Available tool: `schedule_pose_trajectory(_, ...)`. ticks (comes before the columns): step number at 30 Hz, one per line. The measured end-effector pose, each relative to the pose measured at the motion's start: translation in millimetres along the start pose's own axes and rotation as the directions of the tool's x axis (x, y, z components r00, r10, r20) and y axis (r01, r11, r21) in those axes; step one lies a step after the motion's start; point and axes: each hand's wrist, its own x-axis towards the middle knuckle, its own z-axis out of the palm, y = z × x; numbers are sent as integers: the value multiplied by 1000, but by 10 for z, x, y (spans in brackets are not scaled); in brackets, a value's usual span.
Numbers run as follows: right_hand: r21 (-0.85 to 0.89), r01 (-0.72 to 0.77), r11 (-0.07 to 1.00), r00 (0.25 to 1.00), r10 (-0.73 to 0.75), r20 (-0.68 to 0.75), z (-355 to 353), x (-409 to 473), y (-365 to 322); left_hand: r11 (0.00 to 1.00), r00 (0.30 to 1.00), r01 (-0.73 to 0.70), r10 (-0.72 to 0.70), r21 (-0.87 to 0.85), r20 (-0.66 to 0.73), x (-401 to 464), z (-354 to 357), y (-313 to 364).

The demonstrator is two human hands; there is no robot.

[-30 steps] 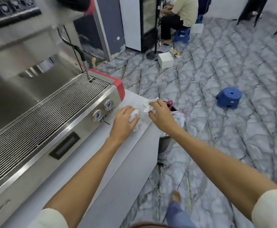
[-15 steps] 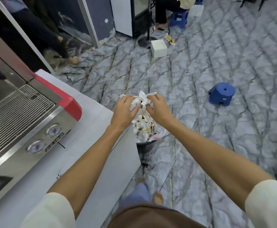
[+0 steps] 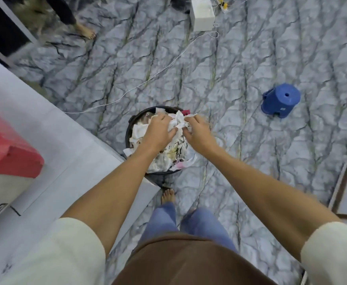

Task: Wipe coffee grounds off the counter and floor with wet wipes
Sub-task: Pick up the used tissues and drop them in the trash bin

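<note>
Head view, looking straight down: both my hands are held over the black trash bin (image 3: 131, 122), which stands on the marbled grey floor (image 3: 240, 64) just beside the corner of the white counter (image 3: 51, 140). My left hand (image 3: 161, 130) has its fingers curled round a crumpled white wet wipe (image 3: 177, 122); my right hand (image 3: 197, 131) pinches the other side of the same wad, so the two hands nearly touch with the wipe bunched between them. Whether it is one wipe or several pressed together, I cannot tell. Bin is filled near the rim with used white tissues (image 3: 168, 155), some stained. Red corner of the espresso machine (image 3: 10, 155) sits on the counter at far left, blurred. A blue plastic stool (image 3: 279, 100) stands well apart to the right. A white box (image 3: 202, 15) lies at the top, with a thin white cable (image 3: 147, 80) running across the floor. My bare foot (image 3: 168, 196) is near the base of the bin.
</note>
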Motion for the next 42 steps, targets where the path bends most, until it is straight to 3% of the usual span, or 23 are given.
schedule_pose_trajectory(6, 15, -4, 1000, 989, 2, 151, 281, 77, 413, 974, 973, 229, -229, 3, 21, 81, 571, -193)
schedule_pose_trajectory(18, 44, 65, 997, 933, -76, 351, 959, 310, 1365, 815, 827, 556, -563, -165, 8, 142, 1695, -466)
schedule_pose_trajectory(35, 0, 122, 993, 916, -112, 386, 2178, 1057, 1816, 670, 668, 689, -735, -278, -115, 709, 2455, -1504)
schedule_pose_trajectory(42, -20, 161, 987, 914, -142, 379, 2397, 1171, 2003, 657, 662, 645, -735, -391, -143, 762, 2626, -1640)
